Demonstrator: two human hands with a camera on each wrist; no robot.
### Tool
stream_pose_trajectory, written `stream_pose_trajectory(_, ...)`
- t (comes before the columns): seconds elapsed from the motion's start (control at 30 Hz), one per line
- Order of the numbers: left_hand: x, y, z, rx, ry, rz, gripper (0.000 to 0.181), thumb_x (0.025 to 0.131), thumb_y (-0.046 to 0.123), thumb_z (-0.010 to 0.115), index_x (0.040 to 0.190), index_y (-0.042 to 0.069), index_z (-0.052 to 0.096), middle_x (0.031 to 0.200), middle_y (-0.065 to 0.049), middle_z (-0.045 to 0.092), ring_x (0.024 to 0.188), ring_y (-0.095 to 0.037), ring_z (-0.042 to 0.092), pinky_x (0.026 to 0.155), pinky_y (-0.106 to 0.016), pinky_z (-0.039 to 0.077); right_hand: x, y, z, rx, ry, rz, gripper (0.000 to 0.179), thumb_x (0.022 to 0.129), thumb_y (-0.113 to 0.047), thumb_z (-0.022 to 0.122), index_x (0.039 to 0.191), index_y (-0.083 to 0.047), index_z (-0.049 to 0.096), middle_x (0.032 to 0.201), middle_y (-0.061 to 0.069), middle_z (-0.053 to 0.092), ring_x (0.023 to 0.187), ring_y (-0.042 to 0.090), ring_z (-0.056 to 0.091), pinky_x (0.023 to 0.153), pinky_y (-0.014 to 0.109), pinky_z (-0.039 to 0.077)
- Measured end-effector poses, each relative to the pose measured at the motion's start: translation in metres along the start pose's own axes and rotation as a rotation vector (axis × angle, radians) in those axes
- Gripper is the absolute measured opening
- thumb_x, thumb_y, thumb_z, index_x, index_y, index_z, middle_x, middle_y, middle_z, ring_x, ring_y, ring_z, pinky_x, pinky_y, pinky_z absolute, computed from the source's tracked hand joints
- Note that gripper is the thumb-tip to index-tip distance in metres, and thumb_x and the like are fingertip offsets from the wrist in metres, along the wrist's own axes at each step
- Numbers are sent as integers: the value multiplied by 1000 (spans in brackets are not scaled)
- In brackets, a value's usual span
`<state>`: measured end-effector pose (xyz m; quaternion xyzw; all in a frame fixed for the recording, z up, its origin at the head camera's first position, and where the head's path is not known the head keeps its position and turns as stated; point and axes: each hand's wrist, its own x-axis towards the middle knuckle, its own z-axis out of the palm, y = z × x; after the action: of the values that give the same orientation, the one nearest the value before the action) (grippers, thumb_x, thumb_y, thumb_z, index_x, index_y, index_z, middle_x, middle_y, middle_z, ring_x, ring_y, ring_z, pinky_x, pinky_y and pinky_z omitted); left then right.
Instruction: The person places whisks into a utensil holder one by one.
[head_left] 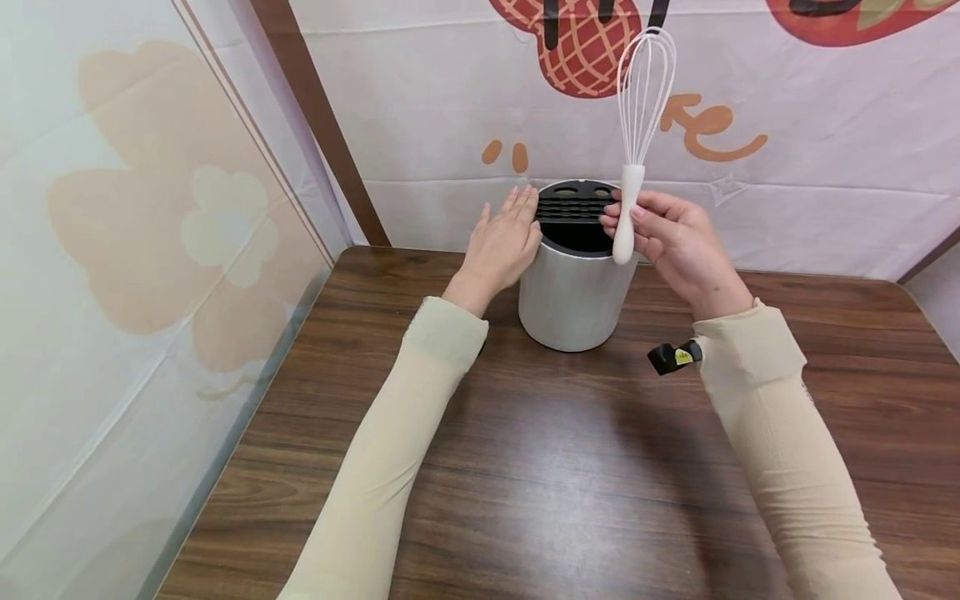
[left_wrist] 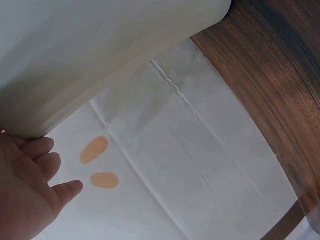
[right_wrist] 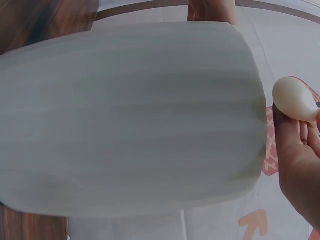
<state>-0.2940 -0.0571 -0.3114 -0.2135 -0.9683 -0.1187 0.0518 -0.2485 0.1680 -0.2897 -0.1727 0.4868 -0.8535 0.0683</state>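
A white whisk (head_left: 632, 179) is pinched by its handle in my right hand (head_left: 678, 242), wire loops pointing up. It is beside the right rim of a white utensil holder (head_left: 573, 304) with a black slotted top (head_left: 573, 208). My left hand (head_left: 502, 242) rests against the holder's left upper side, its fingers mostly straight. In the left wrist view, the fingers of that hand (left_wrist: 30, 185) touch the holder's wall (left_wrist: 100, 55). The right wrist view shows the whisk's handle end (right_wrist: 295, 98) in the right hand (right_wrist: 300, 170), apart from the holder (right_wrist: 135, 120).
The holder stands on a brown wooden table (head_left: 555, 475) near its back edge. Behind it hangs a white printed cloth (head_left: 435, 108), and another pale cloth (head_left: 150, 250) covers the left side. A black strap (head_left: 673, 357) sticks out from the right sleeve.
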Motion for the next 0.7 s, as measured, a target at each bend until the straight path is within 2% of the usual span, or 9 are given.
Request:
stream_pose_trajectory(0.33, -1, 2, -1, 9, 0, 2, 53, 103, 30, 18, 152, 12, 16, 157, 0, 13, 143, -11, 4, 115, -41, 1, 13, 4, 4, 74, -15, -17, 20, 93, 6, 51, 109, 9, 62, 103, 21, 66, 97, 27, 65, 89, 32, 50)
stream_pose_trajectory(0.53, 0, 2, 0, 11, -1, -3, 53, 103, 31, 18, 152, 12, 15, 157, 2, 11, 143, -10, 3, 115, -41, 1, 18, 6, 8, 2, 20, -21, 19, 93, 5, 52, 107, 6, 63, 101, 18, 67, 94, 24, 67, 87, 30, 51)
stream_pose_trajectory(0.7, 0, 1, 0, 20, 2, -6, 53, 103, 30, 19, 152, 11, 16, 157, 1, 12, 143, -10, 4, 116, -42, 3, 22, 9, 14, -85, 48, -16, 22, 92, 2, 54, 114, 8, 57, 102, 17, 67, 94, 22, 66, 85, 27, 52)
